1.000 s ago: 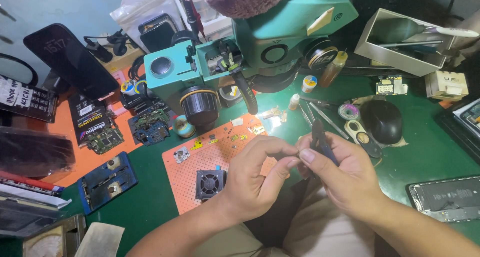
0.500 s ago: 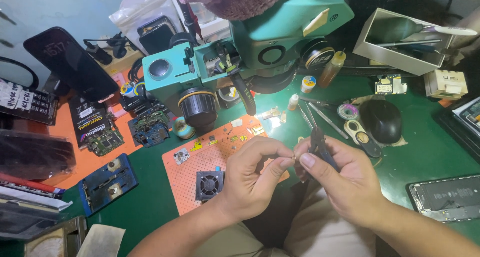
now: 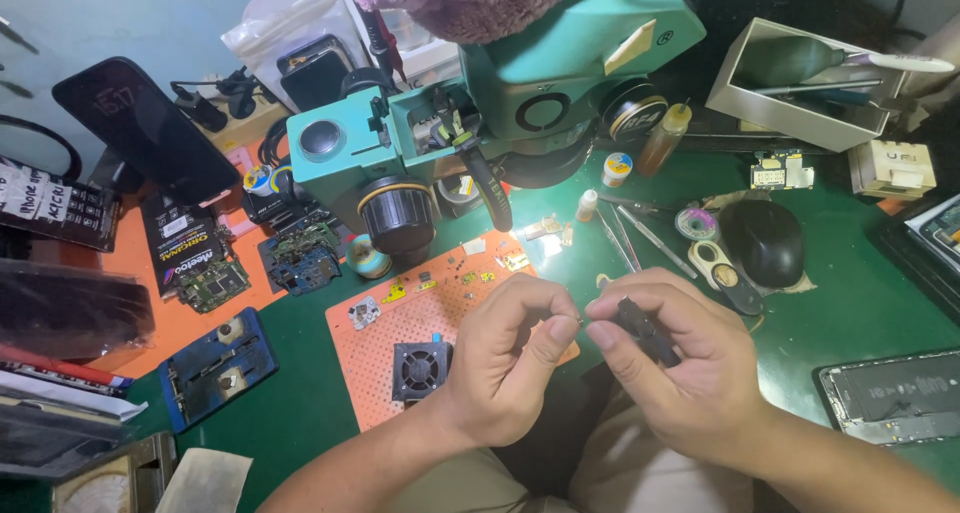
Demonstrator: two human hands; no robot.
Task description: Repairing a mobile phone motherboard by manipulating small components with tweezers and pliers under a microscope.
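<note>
My right hand (image 3: pixel 680 368) holds a small black part (image 3: pixel 645 330) between thumb and fingers, just above the near edge of the green bench mat (image 3: pixel 850 303). My left hand (image 3: pixel 505 358) is curled beside it, its thumb and forefinger pinched together right at the part's left end; whether they grip anything tiny there I cannot tell. Both hands hover over the right side of an orange perforated work mat (image 3: pixel 440 313) that carries a small black fan (image 3: pixel 418 368) and tiny loose components.
A teal microscope (image 3: pixel 470 123) stands behind the orange mat. Circuit boards (image 3: pixel 300 258), a blue board holder (image 3: pixel 215 363), tweezers (image 3: pixel 630 238), a black mouse (image 3: pixel 762 241), a phone frame (image 3: pixel 890 398), a dark phone (image 3: pixel 145 128) and a tool box (image 3: pixel 800 83) surround the hands.
My hands stay together over the mat; the left thumb and forefinger have closed in toward the black part's end. The view has shifted slightly.
</note>
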